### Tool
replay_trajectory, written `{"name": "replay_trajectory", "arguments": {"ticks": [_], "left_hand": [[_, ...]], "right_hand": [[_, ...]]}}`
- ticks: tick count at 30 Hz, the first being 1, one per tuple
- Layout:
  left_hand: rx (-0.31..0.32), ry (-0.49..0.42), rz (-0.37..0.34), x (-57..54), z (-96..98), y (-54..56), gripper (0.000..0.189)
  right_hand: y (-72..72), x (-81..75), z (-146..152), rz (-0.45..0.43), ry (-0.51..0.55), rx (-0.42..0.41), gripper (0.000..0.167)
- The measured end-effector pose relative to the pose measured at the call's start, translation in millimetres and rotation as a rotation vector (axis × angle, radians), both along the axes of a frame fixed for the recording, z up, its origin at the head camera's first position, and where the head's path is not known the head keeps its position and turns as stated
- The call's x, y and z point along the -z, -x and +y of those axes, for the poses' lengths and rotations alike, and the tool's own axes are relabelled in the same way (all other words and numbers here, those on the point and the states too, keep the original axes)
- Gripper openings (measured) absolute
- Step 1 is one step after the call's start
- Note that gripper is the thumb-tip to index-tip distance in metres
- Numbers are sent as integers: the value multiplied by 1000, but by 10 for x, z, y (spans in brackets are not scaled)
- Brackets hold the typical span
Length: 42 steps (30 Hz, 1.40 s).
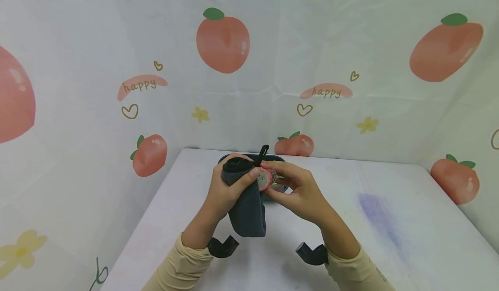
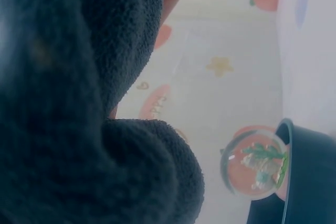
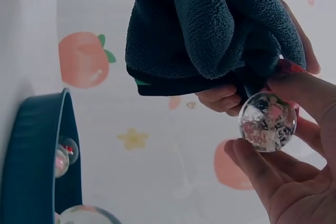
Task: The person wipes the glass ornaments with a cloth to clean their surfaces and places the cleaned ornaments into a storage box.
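A dark blue-grey towel with a black hanging loop is bunched in my left hand, its lower end dangling above the table. My right hand pinches a small snow globe between thumb and fingers. The globe's pink base and pale underside turn toward me in the head view, and the left thumb lies at its edge. In the right wrist view the clear dome, with glittering bits inside, shows just below the towel. Towel folds hide most of the left fingers in the left wrist view.
Behind the hands sits a dark teal bin on the white table. Another clear globe with green and white figures shows at its rim, and more small globes are inside. A fruit-print backdrop stands beyond.
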<state>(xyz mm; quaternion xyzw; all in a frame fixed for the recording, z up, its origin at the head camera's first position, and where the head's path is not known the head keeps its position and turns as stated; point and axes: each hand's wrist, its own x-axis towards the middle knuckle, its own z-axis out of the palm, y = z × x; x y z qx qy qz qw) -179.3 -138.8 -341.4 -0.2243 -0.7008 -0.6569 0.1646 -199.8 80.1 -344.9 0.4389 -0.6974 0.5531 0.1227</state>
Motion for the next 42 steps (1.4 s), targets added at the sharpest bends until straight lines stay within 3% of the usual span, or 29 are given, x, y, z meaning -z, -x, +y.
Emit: {"name": "replay_trajectory", "arguments": {"ticks": [10, 18, 24, 30, 38, 40, 42], "left_hand": [[-15, 19, -19, -9, 0, 11, 28], [0, 68, -44, -22, 11, 7, 30], [-11, 67, -66, -25, 19, 5, 27], [-56, 28, -14, -1, 14, 8, 20], [-72, -5, 23, 19, 10, 3, 20], [-69, -1, 25, 19, 10, -4, 20], [-62, -5, 24, 14, 10, -7, 20]], "right_hand": [[-6, 2, 45, -46, -42, 17, 57], [-33, -9, 37, 115, -138, 172, 54], [-30, -20, 20, 154, -90, 150, 69], [-17, -20, 21, 73, -8, 45, 58], [-14, -15, 33, -185, -102, 106, 27], [-14, -13, 37, -186, -103, 85, 26], [-10, -9, 41, -130, -88, 69, 31]]}}
